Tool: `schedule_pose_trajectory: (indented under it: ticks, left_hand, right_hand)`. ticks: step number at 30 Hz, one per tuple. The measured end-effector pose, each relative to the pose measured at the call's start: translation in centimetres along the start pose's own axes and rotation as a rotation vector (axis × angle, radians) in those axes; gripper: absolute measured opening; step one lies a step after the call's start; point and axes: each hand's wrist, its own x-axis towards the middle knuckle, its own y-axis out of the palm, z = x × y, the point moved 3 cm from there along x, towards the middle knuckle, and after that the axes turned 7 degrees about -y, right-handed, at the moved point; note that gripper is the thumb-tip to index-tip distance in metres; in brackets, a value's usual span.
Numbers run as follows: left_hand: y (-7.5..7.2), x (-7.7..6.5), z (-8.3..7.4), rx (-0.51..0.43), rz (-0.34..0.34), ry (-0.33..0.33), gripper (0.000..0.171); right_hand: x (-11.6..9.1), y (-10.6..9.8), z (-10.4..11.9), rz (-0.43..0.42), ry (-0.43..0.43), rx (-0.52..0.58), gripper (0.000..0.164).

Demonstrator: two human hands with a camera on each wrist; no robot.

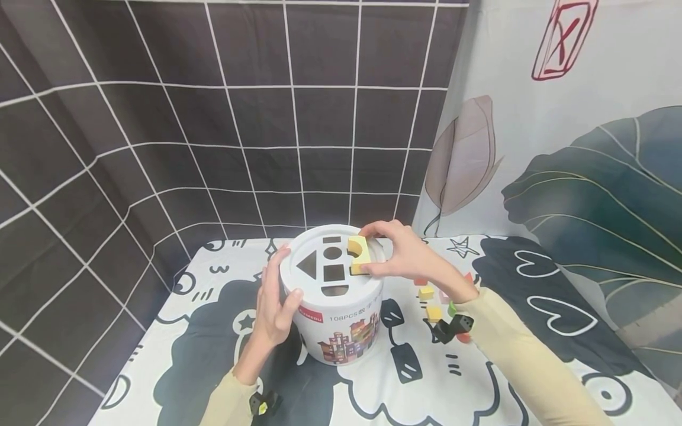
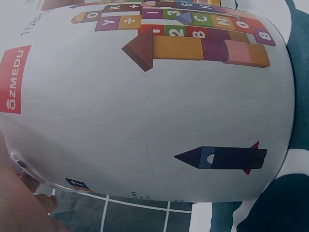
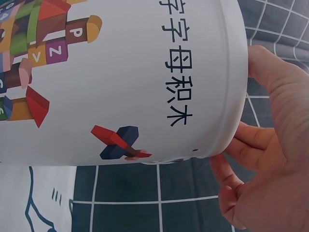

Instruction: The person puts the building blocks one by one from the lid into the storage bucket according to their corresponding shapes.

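Note:
A white block bucket (image 1: 337, 319) stands on the patterned cloth, its lid (image 1: 298, 287) cut with a triangle, a circle, a square and other slots. Over the lid's right part, my right hand (image 1: 402, 254) pinches a yellow arch block (image 1: 363, 251) between thumb and fingers. The block's curved notch faces left, and it covers part of the lid beneath. My left hand (image 1: 272, 302) rests against the bucket's left side, fingers spread and fairly straight at the rim. In the right wrist view, the bucket wall hides the block from sight.
Several small blocks, among them a yellow block (image 1: 434, 313), lie right of the bucket, partly behind my right forearm. A dark grid-lined curtain (image 1: 256, 118) hangs behind the table, with a leaf-printed pale curtain (image 1: 479, 59) at the right.

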Motion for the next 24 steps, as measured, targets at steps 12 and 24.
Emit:
schedule_pose_trajectory:
  ticks: [12, 24]
  left_hand:
    - [0.0, -0.1, -0.1, -0.006, 0.000, -0.004, 0.073]
    - [0.1, -0.2, -0.1, -0.009, -0.003, -0.005, 0.073]
  right_hand:
    - [-0.5, -0.6, -0.5, -0.036, -0.063, 0.019, 0.054]
    - [-3.3, -3.3, -2.5, -0.102, 0.022, 0.036, 0.044]
